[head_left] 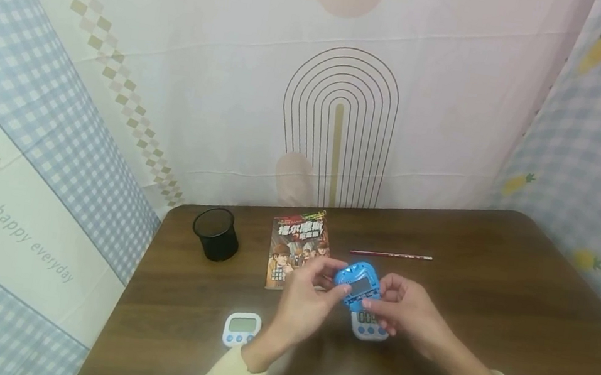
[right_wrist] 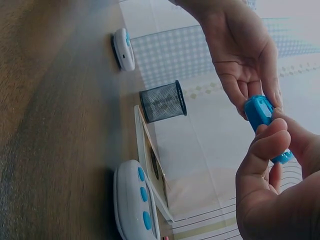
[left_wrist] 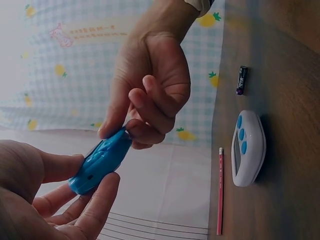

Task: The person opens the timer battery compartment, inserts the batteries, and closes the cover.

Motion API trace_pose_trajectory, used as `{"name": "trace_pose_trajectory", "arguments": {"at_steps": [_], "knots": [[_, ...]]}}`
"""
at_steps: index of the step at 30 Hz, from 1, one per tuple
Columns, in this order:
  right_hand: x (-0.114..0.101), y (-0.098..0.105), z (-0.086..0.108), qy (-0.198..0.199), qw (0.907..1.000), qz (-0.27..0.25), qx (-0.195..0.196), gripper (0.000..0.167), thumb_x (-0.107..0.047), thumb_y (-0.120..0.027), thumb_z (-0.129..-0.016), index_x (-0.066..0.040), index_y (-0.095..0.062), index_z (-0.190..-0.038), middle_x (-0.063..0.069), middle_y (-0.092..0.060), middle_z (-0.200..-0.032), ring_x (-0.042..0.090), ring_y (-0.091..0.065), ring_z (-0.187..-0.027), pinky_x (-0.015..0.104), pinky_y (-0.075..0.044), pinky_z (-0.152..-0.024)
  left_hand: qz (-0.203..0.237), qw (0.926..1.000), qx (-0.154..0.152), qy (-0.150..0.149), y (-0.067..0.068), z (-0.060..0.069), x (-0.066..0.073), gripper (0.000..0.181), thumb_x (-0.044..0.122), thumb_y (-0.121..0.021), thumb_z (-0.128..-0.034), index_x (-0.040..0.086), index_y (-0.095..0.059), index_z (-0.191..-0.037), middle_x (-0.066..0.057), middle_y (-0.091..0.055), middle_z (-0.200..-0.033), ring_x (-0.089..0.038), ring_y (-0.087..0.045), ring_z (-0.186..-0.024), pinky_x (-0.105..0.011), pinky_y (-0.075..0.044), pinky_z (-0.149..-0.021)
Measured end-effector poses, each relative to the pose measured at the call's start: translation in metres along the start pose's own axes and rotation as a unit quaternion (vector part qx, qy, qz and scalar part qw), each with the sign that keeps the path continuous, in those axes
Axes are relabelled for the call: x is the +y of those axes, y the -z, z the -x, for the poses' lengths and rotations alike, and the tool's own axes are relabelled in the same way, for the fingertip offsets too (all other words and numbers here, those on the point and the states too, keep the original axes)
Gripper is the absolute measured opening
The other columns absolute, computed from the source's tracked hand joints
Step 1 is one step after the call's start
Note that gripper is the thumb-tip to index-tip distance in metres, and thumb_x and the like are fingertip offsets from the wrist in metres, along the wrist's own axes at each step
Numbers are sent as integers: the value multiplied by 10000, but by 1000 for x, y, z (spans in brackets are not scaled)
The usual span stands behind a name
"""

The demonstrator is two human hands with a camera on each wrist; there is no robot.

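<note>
Both hands hold a blue digital timer with a rounded top and a grey screen, raised above the table. My left hand pinches one side between thumb and fingers. On the opposite side, the thumb and fingers of my right hand grip its lower edge. In the left wrist view the blue timer appears edge-on between the hands. A white timer with blue buttons lies below it, partly covered in the head view. Another white timer lies beside my left forearm.
A black mesh pen holder stands at the back left. Next to it lies a comic-style book, partly behind my left hand. A red pencil lies farther right. The left wrist view shows a small battery on the wooden table.
</note>
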State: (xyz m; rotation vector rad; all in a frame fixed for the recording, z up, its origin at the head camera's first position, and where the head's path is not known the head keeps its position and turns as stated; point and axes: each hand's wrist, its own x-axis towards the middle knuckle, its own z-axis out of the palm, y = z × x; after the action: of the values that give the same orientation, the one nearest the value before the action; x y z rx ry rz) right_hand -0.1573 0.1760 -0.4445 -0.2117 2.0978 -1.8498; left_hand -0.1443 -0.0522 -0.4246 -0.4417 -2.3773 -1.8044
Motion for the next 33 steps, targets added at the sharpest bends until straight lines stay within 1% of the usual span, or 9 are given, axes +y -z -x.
{"name": "trace_pose_trajectory", "arguments": {"at_steps": [2, 5, 9, 12, 15, 19, 23, 29, 33], "knots": [[0, -1, -1, -29, 10000, -87, 38, 375, -193, -826, -931, -22, -520, -1062, 53, -647, -721, 140, -591, -573, 243, -522, -522, 18, 10000, -32, 30, -1, 1, 0, 267, 71, -812, -923, 106, -747, -1180, -65, -722, -1046, -139, -712, -878, -221, -624, -786], [-1, -3, -2, -17, 9999, -100, 79, 440, -182, -826, -929, 21, -514, -1163, 100, -714, -829, 177, -639, -616, 288, -579, -571, 44, 9999, -67, 63, -1, 2, -1, 270, 66, -813, -921, 101, -746, -1180, -70, -699, -1047, -133, -704, -877, -216, -625, -782], [-1, -6, -1, 204, 9998, -4, 24, 521, -191, -793, -963, 71, -514, -1318, 176, -761, -1012, 261, -724, -733, 375, -655, -705, 25, 10000, -45, 9, -1, 2, -2, 271, 63, -812, -918, 97, -746, -1179, -73, -700, -1034, -130, -698, -869, -214, -623, -779], [-1, -9, 0, 441, 9990, -19, -95, 525, -193, -753, -997, 88, -510, -1369, 203, -754, -1054, 304, -756, -820, 401, -666, -787, 20, 10000, -21, -44, -1, 1, -2, 271, 62, -813, -917, 94, -746, -1178, -74, -706, -1033, -132, -700, -865, -217, -623, -780], [-1, -13, 0, 608, 9981, -30, -114, 501, -198, -718, -1024, 83, -511, -1384, 193, -749, -1052, 298, -763, -859, 388, -663, -827, 0, 10000, 19, -96, -1, 1, -3, 269, 70, -816, -916, 94, -746, -1175, -71, -718, -1038, -130, -707, -865, -221, -621, -794], [-2, -17, 1, 824, 9965, 82, 86, 458, -193, -686, -1045, 64, -521, -1386, 183, -736, -1019, 261, -749, -824, 353, -656, -801, -29, 9999, 88, -142, -2, -1, -2, 260, 76, -818, -915, 87, -746, -1165, -70, -729, -1043, -130, -713, -861, -238, -622, -810], [-2, -20, 3, 1005, 9942, 237, 302, 430, -186, -666, -1057, 56, -524, -1383, 246, -697, -978, 232, -709, -755, 325, -638, -734, -37, 9998, 144, -130, -3, -2, -1, 248, 82, -820, -918, 75, -747, -1155, -76, -738, -1021, -119, -709, -833, -245, -623, -788], [-2, -23, 6, 929, 9943, 232, 469, 433, -200, -662, -1061, 55, -520, -1381, 253, -669, -951, 206, -668, -708, 298, -610, -672, 75, 9997, 213, 43, -6, -2, -3, 230, 77, -818, -920, 67, -748, -1139, -70, -756, -956, -86, -703, -770, -233, -614, -701], [-2, -24, 8, 836, 9951, 164, 497, 434, -205, -668, -1058, 57, -525, -1372, 269, -661, -956, 196, -654, -696, 286, -597, -650, 134, 9996, 246, 94, -7, 0, -4, 222, 76, -819, -920, 64, -746, -1130, -66, -743, -951, -84, -694, -760, -232, -607, -689]]}}
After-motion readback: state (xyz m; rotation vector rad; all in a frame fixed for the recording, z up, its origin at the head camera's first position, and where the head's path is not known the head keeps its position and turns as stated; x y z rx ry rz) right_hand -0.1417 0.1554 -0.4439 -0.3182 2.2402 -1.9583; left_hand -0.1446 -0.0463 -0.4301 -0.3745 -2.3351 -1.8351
